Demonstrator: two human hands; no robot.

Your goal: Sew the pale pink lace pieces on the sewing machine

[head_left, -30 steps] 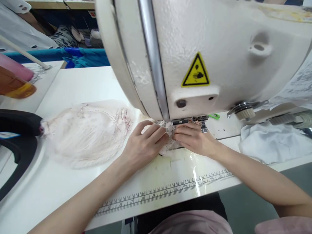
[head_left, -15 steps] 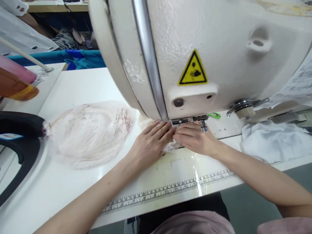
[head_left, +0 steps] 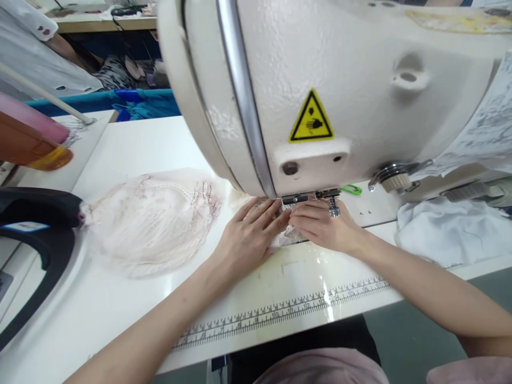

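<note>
The sewing machine (head_left: 352,69) stands over the table, its head just above both hands. My left hand (head_left: 248,234) lies flat with fingers stretched forward on a piece of pale lace fabric (head_left: 284,238), left of the needle area. My right hand (head_left: 326,224) is on the other side, fingers pressed together and bent at the lace's edge. The fingertips of both hands nearly meet beneath the machine head. Most of the lace is hidden by my hands and the machine. The needle itself cannot be made out.
Left of my hands lies a sheer pale fabric piece (head_left: 152,224) with loose reddish threads, against a black curved object (head_left: 44,210). A printed ruler (head_left: 276,314) runs along the table's front edge. White cloth (head_left: 452,232) lies at right, green thread snips (head_left: 352,189) behind the needle area.
The camera view has shifted slightly, so the surroundings sit a little further right and lower at the left. Both hands stay at the lace, with only a slight shift of the fingers.
</note>
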